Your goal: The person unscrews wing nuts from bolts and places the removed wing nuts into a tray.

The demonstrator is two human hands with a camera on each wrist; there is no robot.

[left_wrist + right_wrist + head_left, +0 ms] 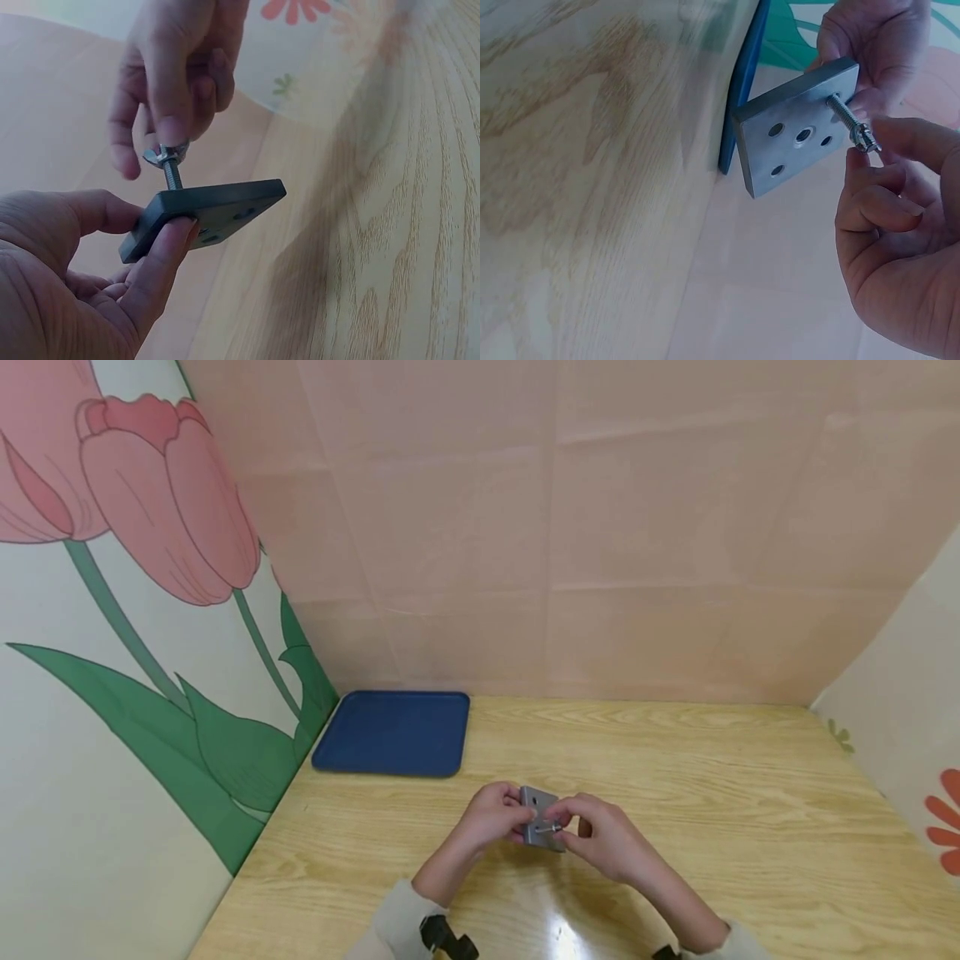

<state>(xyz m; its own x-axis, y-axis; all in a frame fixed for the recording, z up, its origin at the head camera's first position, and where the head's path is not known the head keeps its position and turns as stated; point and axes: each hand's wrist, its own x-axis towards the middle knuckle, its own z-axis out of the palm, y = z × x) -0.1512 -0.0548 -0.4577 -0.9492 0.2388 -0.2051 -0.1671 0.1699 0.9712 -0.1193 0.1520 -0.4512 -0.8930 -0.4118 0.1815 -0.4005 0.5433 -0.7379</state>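
Note:
My left hand holds a square grey metal plate by one edge, thumb on one face and fingers behind. Several round holes pierce the plate. Through a hole near its corner stands a threaded bolt, jutting out square to the face. A silvery wing nut sits near the bolt's free end, apart from the plate. My right hand pinches this wing nut between its fingertips, the other fingers curled loosely beneath. Both hands are raised over the front middle of the table.
A blue tray lies at the table's back left, beside the wall panel with painted tulips. Pale wood-grain tabletop stretches to the right. A pinkish sheet hangs along the back.

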